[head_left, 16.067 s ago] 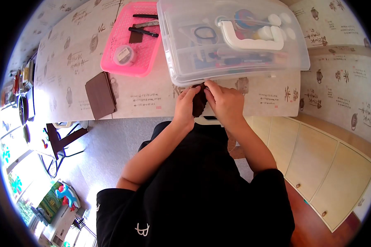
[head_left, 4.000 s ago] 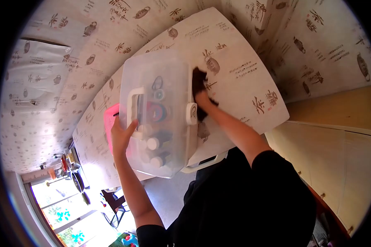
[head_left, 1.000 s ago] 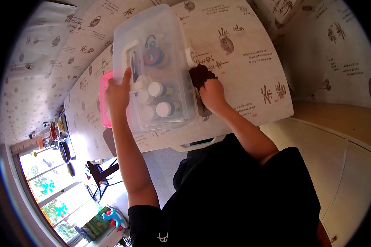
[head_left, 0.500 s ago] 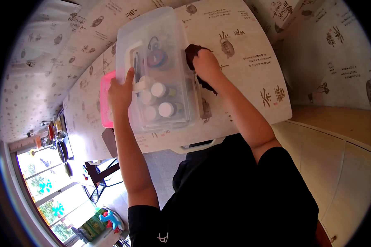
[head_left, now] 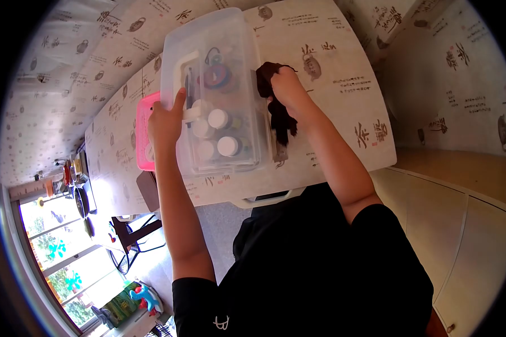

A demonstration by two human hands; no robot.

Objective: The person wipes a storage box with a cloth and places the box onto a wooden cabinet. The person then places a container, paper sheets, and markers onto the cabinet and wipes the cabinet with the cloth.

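Note:
A translucent plastic box with a white handle stands on the patterned table, with white-capped bottles and a round roll showing through it. My left hand rests on the box's left side by the handle, thumb raised apart from the other fingers. Beside the box's right side, my right hand is closed on a dark brown cloth, whose loose end hangs toward me along the box. A pink basket sits left of the box, partly covered by my left hand.
A brown flat item lies at the table's near left edge. The table has a patterned cover. Pale cabinets stand at the right. A dark stool or chair is on the floor at the left, near a window.
From a second ago, my right hand with the brown cloth has moved farther along the box's right side, away from me. More of the cloth now hangs loose. My left hand has stayed at the box.

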